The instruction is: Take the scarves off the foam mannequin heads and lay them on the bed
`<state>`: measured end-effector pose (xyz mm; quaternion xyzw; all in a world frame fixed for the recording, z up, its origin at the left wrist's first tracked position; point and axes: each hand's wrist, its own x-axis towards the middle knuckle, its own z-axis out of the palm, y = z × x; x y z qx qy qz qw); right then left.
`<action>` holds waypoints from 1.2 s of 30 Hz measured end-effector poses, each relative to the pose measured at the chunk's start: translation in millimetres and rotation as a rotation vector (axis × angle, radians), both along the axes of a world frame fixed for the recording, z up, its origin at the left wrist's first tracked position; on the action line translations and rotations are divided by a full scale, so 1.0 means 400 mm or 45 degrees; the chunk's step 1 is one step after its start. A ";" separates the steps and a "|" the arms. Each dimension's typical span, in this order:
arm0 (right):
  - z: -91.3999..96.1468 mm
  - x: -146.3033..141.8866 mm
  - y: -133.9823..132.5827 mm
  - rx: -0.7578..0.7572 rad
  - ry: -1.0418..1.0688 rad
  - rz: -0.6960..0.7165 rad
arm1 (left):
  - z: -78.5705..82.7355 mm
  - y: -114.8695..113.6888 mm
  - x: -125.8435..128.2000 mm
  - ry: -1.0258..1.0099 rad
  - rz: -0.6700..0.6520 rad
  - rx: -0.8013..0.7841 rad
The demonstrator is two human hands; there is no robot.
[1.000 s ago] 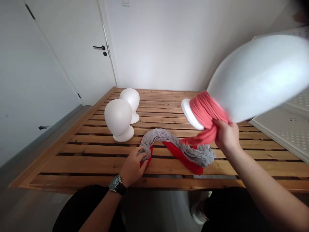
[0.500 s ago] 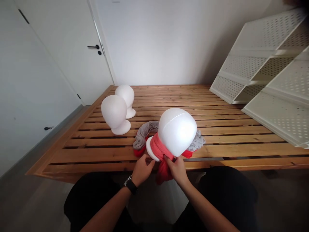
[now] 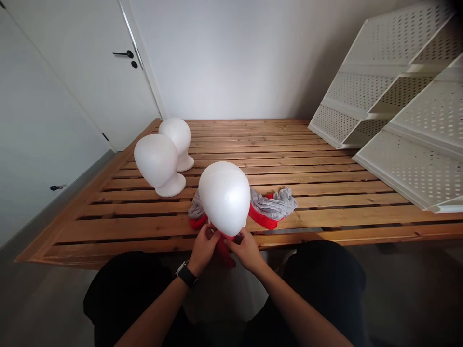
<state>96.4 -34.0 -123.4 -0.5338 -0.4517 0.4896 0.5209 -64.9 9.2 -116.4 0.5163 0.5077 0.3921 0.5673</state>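
Note:
A white foam mannequin head (image 3: 224,197) stands upright at the front edge of the slatted wooden bench. Around its neck goes a red scarf (image 3: 224,254), whose loose end hangs down over the edge; most of the wrap is hidden under the head. My left hand (image 3: 204,246) is closed on the scarf at the left of the neck, thumb and fingers bent together. On the right side my right hand (image 3: 246,248) pinches the scarf too. Behind the head lies a grey and red cloth (image 3: 273,206), showing on both sides of it.
Two more white foam heads, a nearer one (image 3: 157,161) and a farther one (image 3: 175,135), stand at the left on the bench (image 3: 119,226). White perforated racks (image 3: 394,159) lean at the right. A white door (image 3: 83,58) and a wall are behind.
The foam head has come from a leftward tilt, with its base showing, to upright facing me. Both hands turned with it and still grip the scarf. The view has shifted a little.

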 end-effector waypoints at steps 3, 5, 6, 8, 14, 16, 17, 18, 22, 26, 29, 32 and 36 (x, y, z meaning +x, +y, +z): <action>0.004 0.013 -0.001 -0.051 0.112 0.072 | 0.009 -0.010 0.000 -0.059 -0.026 0.002; 0.010 0.026 -0.001 -0.037 0.109 0.098 | 0.020 -0.018 0.000 -0.086 -0.105 0.041; 0.013 0.034 -0.001 -0.022 0.077 0.111 | 0.026 -0.022 0.000 -0.094 -0.157 0.054; 0.022 0.048 -0.001 0.004 -0.020 0.168 | 0.032 -0.028 0.003 -0.105 -0.264 0.031; 0.059 0.068 -0.012 0.030 -0.131 0.359 | 0.023 -0.045 0.032 -0.169 -0.173 -0.191; 0.072 0.069 -0.015 0.031 -0.117 0.437 | 0.018 -0.049 0.044 -0.116 -0.040 -0.193; 0.076 0.069 -0.016 0.020 -0.080 0.461 | 0.016 -0.050 0.050 -0.099 0.024 -0.194; 0.077 0.070 -0.016 -0.009 -0.018 0.462 | 0.014 -0.049 0.053 -0.100 0.081 -0.199; 0.053 0.070 -0.011 -0.248 0.241 0.211 | 0.001 -0.040 0.056 -0.202 0.183 -0.207; 0.017 0.057 0.005 -0.389 0.211 0.143 | -0.008 -0.043 0.047 -0.108 0.102 -0.097; 0.011 0.039 0.021 -0.457 0.135 0.118 | 0.002 -0.056 0.046 -0.049 0.004 -0.133; 0.015 0.027 0.035 -0.473 0.062 0.053 | 0.015 -0.064 0.050 -0.029 -0.046 -0.172; 0.013 0.032 0.038 -0.470 0.037 0.009 | 0.008 -0.060 0.051 -0.001 0.080 -0.095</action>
